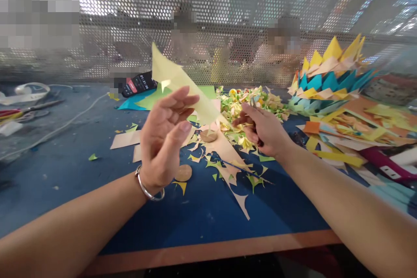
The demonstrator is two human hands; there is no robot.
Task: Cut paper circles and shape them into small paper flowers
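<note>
Observed at the near side: blue table (156,230) with reddish edging, then a round wooden disc (183,173). Above this, left of centre: left hand (164,139), palm in view, fingers loosely bent, thumb well apart, in front of the yellow paper (177,74). Unable to confirm any pinch, owing to overlap there. To the right: right hand (260,128), curled closed round a small metal tool (253,102), likely scissors. Location of the yellow paper: behind the left hand, raised over paper scraps (228,150). Judged very light, thin and flexible, not slippery, but easily creased or torn at the narrow end. Best taken flat between thumb and fingertips at the broad part, away from the points. Long axis: slantwise, from a sharp tip raised at the left down to a narrow end at the right, near the right hand. Noted farther off: phone (141,84) at left, tiered zigzag paperwork (332,80) at right; farthest, perforated screen (221,4).
</note>
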